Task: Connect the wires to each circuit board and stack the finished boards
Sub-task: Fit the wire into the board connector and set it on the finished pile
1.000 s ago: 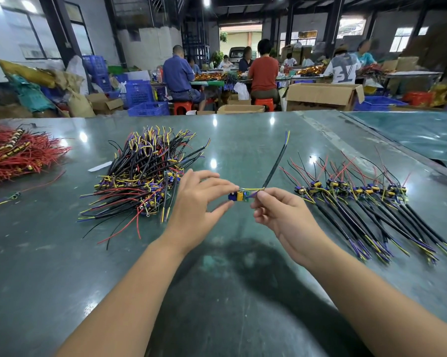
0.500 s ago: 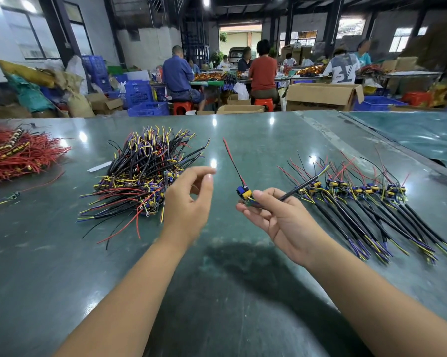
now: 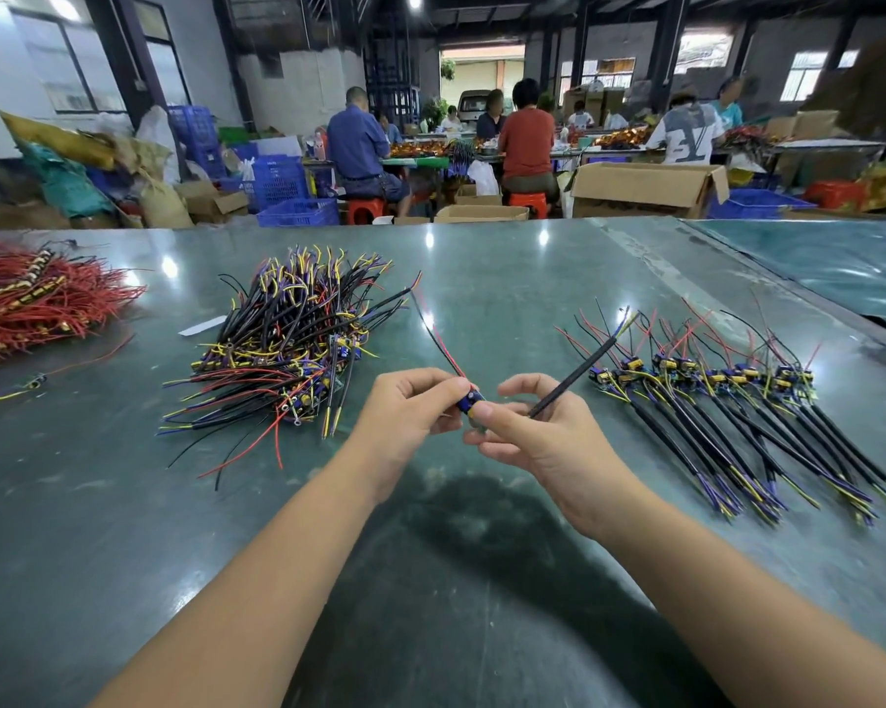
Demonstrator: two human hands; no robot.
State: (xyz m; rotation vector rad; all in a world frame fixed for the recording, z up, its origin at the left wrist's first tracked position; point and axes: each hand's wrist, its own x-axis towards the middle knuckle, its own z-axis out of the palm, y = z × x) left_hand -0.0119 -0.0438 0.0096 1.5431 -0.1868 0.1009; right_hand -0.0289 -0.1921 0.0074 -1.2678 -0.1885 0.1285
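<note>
Both hands hold one small circuit board above the table, between an unsorted heap and a finished row.

The left hand (image 3: 410, 408) and the right hand (image 3: 532, 431) meet at the circuit board (image 3: 471, 401), each pinching it between thumb and fingertips, clear of the green table (image 3: 481, 580). A red lead (image 3: 438, 334) rises from the board up and to the left; a black sheathed cable (image 3: 581, 367) passes out of the right hand's fingers and slants up to the right, its long axis aimed toward the finished row (image 3: 726, 396). That row lies to the right, nearer the right hand, so the placing move probably falls to it. The unsorted heap (image 3: 292, 344) lies left, nearer the left hand.
</note>
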